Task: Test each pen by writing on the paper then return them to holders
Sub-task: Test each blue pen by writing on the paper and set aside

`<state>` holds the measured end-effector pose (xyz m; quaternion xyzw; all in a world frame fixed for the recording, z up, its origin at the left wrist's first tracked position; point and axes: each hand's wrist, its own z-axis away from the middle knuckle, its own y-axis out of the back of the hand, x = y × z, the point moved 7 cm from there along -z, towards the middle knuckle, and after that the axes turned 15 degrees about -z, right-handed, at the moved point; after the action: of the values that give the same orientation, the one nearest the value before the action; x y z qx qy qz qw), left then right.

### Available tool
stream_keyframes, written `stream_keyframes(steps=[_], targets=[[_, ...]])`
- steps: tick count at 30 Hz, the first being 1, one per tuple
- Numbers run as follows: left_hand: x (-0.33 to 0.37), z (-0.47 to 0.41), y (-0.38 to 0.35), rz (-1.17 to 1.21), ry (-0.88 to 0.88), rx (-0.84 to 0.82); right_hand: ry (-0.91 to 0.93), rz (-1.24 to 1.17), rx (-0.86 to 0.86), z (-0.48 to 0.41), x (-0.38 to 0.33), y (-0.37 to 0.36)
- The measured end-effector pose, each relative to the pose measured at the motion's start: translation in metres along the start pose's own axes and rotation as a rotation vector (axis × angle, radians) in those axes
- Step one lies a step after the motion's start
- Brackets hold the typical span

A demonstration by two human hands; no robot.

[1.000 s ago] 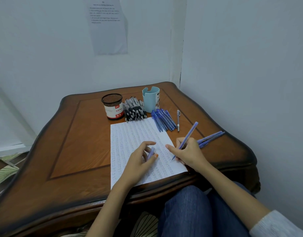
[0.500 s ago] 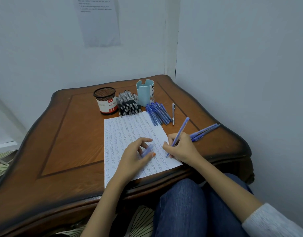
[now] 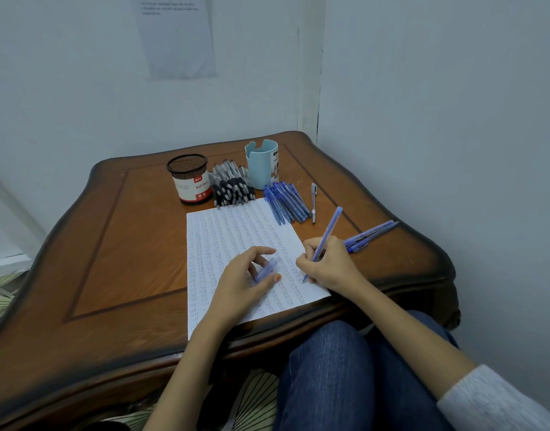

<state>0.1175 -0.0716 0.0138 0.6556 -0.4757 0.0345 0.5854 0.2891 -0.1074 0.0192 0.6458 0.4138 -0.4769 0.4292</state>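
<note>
Right hand (image 3: 328,265) is gripping a blue pen (image 3: 329,233) in a writing hold, fingers curled tight round the lower barrel. The tip is touching the paper (image 3: 224,231) near its right edge and the barrel is tilting up and away from the paper. Judging this as the test stroke for this pen.

Left hand (image 3: 245,281) is resting on the paper's lower middle, likely pinning the sheet so it isn't sliding. Its thumb and curled fingers are pinching the cap (image 3: 266,269), probably kept ready for recapping.

The paper is lying on the table (image 3: 112,244) with its near edge at the table's front edge, already crowded with rows of small marks.

- Just beyond the paper's far edge: mesh holder (image 3: 189,178) and blue holder (image 3: 262,164). No pens are sticking up out of either.
- Black pens (image 3: 231,186) are lying heaped between the holders, touching the paper's far edge.
- Blue pens (image 3: 286,202) are fanning across the paper's far right corner, with a grey pen (image 3: 313,202) just right of them.
- Two blue pens (image 3: 371,233) are lying right of the paper, apart from the heap, perhaps already tested.

Many pens left, so the task looks far from finished.
</note>
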Motion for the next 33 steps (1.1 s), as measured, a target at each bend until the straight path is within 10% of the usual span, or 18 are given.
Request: stream_keyframes(steps=[33], targets=[[0.0016,0.001,0.0013,-0.001,0.006,-0.009,0.024,-0.048,0.01,-0.0022,0.0036,0.0011]])
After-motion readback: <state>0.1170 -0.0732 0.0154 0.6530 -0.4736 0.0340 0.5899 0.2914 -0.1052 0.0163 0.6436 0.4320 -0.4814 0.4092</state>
